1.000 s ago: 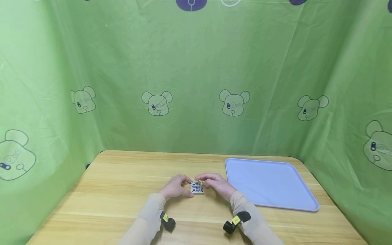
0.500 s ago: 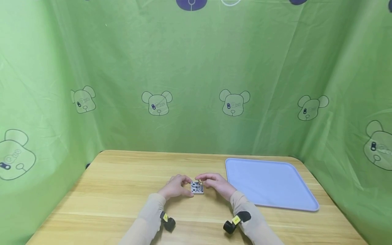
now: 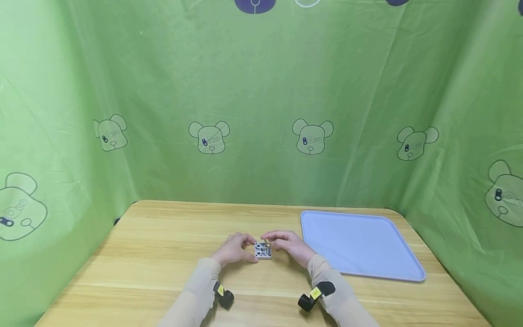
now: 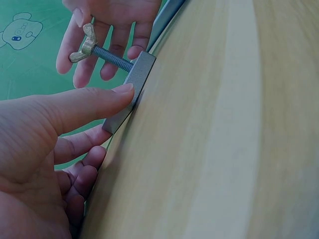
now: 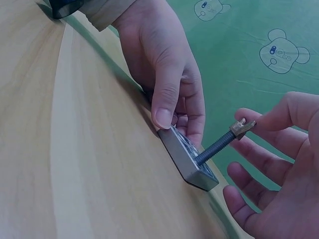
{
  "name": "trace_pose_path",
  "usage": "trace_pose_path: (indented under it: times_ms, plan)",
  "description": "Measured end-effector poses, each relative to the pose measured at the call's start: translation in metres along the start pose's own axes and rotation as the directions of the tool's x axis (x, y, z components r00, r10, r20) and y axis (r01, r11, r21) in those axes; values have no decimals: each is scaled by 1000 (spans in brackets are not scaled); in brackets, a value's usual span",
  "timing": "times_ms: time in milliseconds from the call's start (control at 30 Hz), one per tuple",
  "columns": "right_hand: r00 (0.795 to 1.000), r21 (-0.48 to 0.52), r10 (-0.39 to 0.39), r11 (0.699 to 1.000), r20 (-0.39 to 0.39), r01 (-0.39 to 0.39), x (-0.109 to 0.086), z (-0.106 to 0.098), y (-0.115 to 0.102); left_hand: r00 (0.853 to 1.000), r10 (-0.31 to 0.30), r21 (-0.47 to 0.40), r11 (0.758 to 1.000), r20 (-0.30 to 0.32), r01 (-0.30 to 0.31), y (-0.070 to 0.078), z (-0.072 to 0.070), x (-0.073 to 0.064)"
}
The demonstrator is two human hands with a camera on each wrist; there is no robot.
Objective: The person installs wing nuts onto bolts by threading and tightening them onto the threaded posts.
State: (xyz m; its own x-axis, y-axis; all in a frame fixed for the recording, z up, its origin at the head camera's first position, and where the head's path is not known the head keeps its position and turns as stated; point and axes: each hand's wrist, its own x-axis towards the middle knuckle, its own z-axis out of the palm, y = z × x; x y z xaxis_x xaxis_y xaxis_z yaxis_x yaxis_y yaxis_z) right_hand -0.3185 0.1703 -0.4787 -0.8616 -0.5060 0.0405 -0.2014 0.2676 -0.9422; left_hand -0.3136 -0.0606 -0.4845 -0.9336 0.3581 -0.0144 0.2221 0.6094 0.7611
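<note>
A small square metal block (image 3: 263, 250) with round holes in its top lies flat on the table. From one corner rises a grey threaded bolt (image 4: 113, 58), topped by a brass-coloured wing nut (image 5: 241, 128). My left hand (image 3: 234, 250) grips the block's left side between thumb and fingers. My right hand (image 3: 289, 245) is at the bolt's top, with thumb and index finger pinching the wing nut; its other fingers (image 5: 256, 162) are loosely spread beside the bolt. The bolt's lower end is hidden inside the block.
A pale blue-violet tray (image 3: 363, 245) lies on the right of the wooden table (image 3: 175, 231). Green curtains (image 3: 261, 172) with bear-head prints hang behind and along both sides. Each wrist wears a small black camera (image 3: 306, 303).
The wing nut has turned, so its wings look narrower in the head view than a second ago. Both hands and the block stay in nearly the same place.
</note>
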Motion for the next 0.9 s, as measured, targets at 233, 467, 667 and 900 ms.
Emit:
trace_pose_path:
  times_ms: [233,467,667,900]
  plan:
    - [1000,-5,18,1000,-20,-18,1,0,1,1000,-2,-1,1000,1,2,0,0,0]
    - [998,-13,23,1000,-52,-24,3,1,1,1000,-3,9,1000,-3,3,0,0,0]
    - [997,-31,5,1000,-72,-7,3,3,1,1000,-2,9,1000,-4,2,1,0,0]
    - [994,-47,3,999,-106,-8,4,6,1,1000,1,6,1000,-3,-1,1,0,0]
